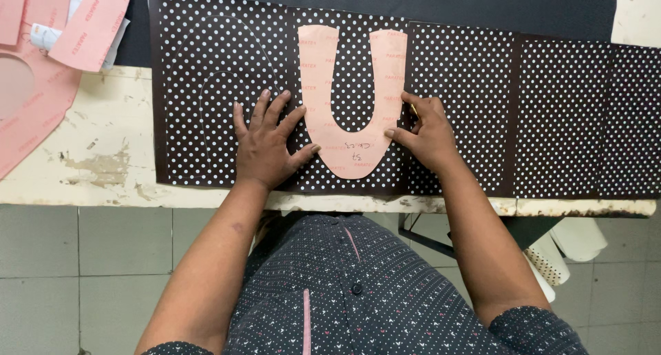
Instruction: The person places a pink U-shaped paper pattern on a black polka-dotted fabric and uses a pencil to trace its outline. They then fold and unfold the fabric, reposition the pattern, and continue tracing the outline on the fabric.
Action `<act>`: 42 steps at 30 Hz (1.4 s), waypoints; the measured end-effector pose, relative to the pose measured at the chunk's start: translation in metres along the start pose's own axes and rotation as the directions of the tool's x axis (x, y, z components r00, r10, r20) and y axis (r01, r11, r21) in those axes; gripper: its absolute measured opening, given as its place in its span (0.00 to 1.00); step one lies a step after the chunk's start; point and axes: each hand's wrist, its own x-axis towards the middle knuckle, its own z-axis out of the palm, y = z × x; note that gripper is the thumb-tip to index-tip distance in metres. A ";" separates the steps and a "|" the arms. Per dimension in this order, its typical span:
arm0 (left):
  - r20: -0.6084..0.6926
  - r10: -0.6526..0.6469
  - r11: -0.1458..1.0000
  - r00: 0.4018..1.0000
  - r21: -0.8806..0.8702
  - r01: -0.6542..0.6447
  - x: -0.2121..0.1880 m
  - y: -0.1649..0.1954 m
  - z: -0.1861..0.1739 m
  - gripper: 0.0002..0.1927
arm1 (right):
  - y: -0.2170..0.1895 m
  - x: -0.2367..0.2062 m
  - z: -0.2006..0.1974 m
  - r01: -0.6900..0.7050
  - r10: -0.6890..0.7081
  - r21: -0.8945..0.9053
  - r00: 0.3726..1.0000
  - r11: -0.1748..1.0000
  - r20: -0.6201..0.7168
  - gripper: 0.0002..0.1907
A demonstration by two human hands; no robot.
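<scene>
A pink U-shaped paper pattern (344,152) lies flat on dark brown fabric with white polka dots (206,72). My left hand (268,145) is spread flat on the fabric, its thumb pressing the pattern's left lower edge. My right hand (423,131) rests against the pattern's right edge, fingers curled around a thin yellowish marking tool (414,110), mostly hidden. Faint curved traced lines show on the fabric left of the pattern.
The polka-dot fabric runs as several panels to the right edge (585,114). More pink pattern pieces (89,24) lie at the far left. The worn white tabletop (89,155) ends at a near edge above a tiled floor (82,272).
</scene>
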 end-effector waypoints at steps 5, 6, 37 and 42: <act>-0.017 0.010 1.000 1.000 -0.004 -0.010 -0.004 0.000 0.004 0.38 | 0.006 -0.003 0.005 0.057 -0.057 0.003 0.998 0.998 -0.012 0.41; -0.021 0.014 1.000 1.000 -0.009 -0.014 -0.004 0.001 0.004 0.38 | 0.008 -0.002 0.007 0.048 -0.048 -0.011 0.999 0.999 -0.009 0.41; 0.368 0.094 0.976 0.925 0.147 -0.158 0.017 0.049 -0.017 0.24 | -0.049 -0.002 0.011 0.024 -0.020 -0.267 1.000 0.963 0.020 0.40; 0.332 -0.086 0.991 0.940 -0.069 0.115 0.022 0.055 -0.008 0.36 | -0.072 0.011 0.013 0.164 -0.181 -0.218 0.982 0.962 -0.061 0.21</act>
